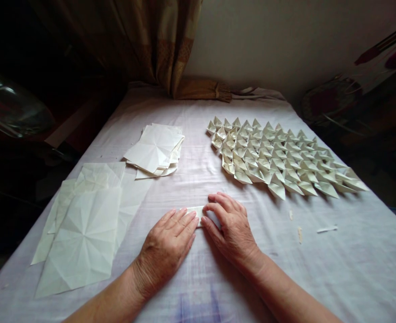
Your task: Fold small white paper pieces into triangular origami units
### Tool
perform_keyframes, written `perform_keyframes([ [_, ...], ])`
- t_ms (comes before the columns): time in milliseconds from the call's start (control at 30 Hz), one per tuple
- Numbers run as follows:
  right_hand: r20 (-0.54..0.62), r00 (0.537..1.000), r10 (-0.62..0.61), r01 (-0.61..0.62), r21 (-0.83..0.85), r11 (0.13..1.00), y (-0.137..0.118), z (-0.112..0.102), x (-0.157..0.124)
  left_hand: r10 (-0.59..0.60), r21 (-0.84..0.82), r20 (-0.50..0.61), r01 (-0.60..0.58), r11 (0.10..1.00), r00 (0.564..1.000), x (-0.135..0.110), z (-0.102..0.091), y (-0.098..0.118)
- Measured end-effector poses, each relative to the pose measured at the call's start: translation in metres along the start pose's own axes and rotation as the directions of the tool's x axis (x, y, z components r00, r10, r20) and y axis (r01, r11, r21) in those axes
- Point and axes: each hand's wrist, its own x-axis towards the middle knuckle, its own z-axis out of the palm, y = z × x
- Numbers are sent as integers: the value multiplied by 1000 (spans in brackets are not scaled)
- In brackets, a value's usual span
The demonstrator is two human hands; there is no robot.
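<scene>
Both my hands rest on a small folded piece of white paper [196,211] near the front middle of the cloth-covered table [319,269]. My left hand [167,244] lies flat with its fingers stretched out over the paper's left part. My right hand [230,224] presses down on the right part with its fingers together and slightly bent. Most of the paper is hidden under the hands.
Several creased white sheets [86,224] lie spread at the front left. A stack of creased sheets [156,150] sits behind them. Many small folded paper boats [279,159] stand in rows at the right. Paper scraps [326,229] lie at the right front. A curtain [171,49] hangs at the back.
</scene>
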Motion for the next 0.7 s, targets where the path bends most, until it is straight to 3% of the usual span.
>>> perform_keyframes([
  [567, 65, 997, 32, -31, -30, 999, -6, -3, 3, -5, -6, 72, 5, 1000, 997, -2, 0, -1],
  [700, 91, 995, 45, -42, -32, 999, -4, -4, 2, 14, -24, 135, -10, 1000, 991, -4, -3, -4],
])
